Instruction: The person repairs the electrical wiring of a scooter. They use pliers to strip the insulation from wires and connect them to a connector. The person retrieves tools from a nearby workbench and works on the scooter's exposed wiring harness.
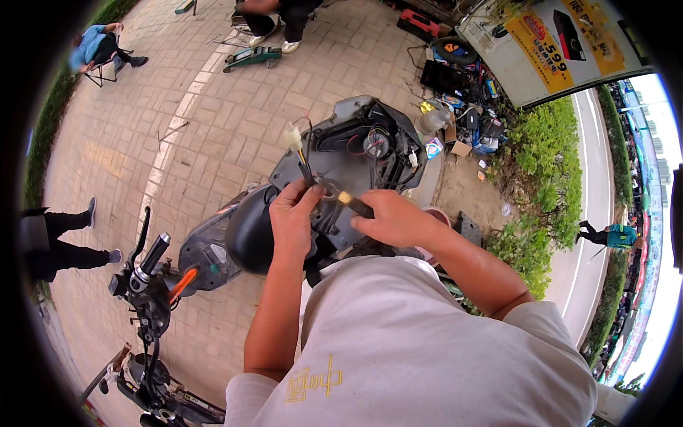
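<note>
My left hand pinches a dark sheathed wire harness between thumb and fingers. At the harness's upper end sits a white plug connector with thin coloured wires. Close to its right, my right hand is closed around a dark rod-shaped thing with a yellow tip; its exact kind is hidden by my fingers. Both hands are above a scooter's opened grey rear body, where wires and a round finned part show. The black seat lies beside my left hand.
The scooter's handlebar is at left, above another parked two-wheeler. Tools and boxes clutter the ground at far right, beside a sign board and shrubs. A green floor jack stands ahead, near a person's feet. Other people sit and stand at left.
</note>
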Available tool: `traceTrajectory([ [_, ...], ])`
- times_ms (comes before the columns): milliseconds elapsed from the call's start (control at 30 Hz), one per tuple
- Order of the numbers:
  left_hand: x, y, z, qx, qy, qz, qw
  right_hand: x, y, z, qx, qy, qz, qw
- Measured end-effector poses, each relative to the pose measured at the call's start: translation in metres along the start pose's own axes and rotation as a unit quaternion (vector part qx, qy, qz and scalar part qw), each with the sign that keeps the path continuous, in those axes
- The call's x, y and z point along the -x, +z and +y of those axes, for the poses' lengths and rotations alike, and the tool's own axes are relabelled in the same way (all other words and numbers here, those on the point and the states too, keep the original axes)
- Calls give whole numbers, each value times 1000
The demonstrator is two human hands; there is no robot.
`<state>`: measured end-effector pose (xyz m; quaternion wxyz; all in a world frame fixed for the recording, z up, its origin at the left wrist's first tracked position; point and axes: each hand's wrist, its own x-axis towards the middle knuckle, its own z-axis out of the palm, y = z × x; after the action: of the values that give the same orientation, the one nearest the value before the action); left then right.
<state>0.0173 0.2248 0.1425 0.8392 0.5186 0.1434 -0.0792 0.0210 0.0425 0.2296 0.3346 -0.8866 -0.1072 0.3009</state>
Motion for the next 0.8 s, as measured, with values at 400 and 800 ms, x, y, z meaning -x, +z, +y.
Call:
traceTrajectory([
  [400, -2, 9, 8, -91, 26, 20, 995, 4, -1, 3, 115, -83, 62, 988],
  [800, -8, 1, 5, -116, 16, -10, 993, 7, 2, 2, 163, -57, 64, 983],
])
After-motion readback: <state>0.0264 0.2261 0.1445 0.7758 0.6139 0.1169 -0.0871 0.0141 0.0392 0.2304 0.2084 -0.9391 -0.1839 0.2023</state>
